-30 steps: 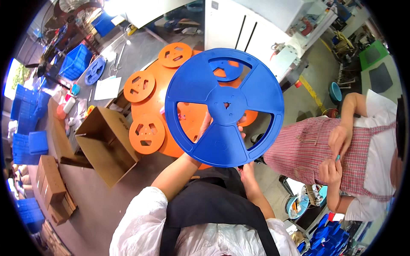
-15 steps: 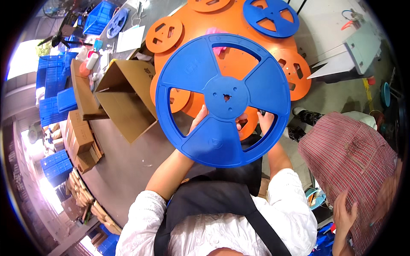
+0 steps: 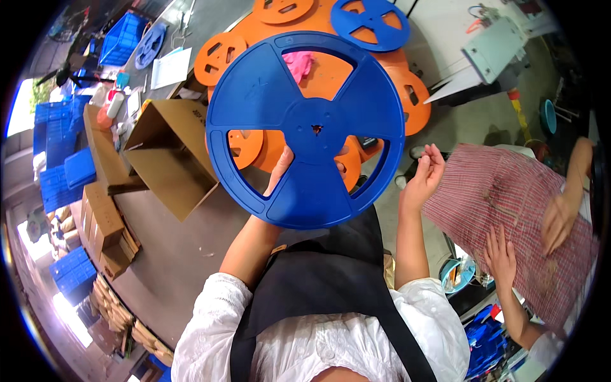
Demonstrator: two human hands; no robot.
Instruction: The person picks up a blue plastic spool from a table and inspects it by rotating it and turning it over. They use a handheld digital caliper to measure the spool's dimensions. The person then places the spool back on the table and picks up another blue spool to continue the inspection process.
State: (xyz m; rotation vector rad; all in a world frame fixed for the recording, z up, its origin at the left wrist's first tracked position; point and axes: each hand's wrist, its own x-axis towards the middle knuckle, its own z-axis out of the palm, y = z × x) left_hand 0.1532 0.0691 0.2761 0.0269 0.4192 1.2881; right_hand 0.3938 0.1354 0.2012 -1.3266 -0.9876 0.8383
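1. You hold a large round blue plastic reel disc (image 3: 310, 113), with three wide cut-out windows and a small hole at its hub, in front of your body; its broad face is turned up towards the head camera.
2. Your left hand (image 3: 280, 170) grips the disc from below at its lower solid segment: the thumb shows in the lower-left window, fingertips in the lower-right one. The rest of that hand is hidden behind the plastic.
3. Your right hand (image 3: 426, 175) is raised just beside the disc's right rim, apart from it, fingers loosely spread and slightly bent; nothing is visible in it.
4. Beyond the disc, and partly covered by it in view, lies a broad orange platform (image 3: 329, 77). It carries smaller slotted orange discs (image 3: 221, 58) around its edge, a second windowed blue disc (image 3: 370, 25) at upper right, and a crumpled pink item (image 3: 299, 62), seen through the upper window.
5. An open brown cardboard box (image 3: 172, 175) sits to the left of the disc.
6. Further off at upper left, a grey desk (image 3: 216, 27) bears a white paper sheet (image 3: 170, 69) and a blue plastic crate (image 3: 124, 38).
7. At right, a co-worker's hand (image 3: 501, 251) is at a red checked apron (image 3: 480, 194).
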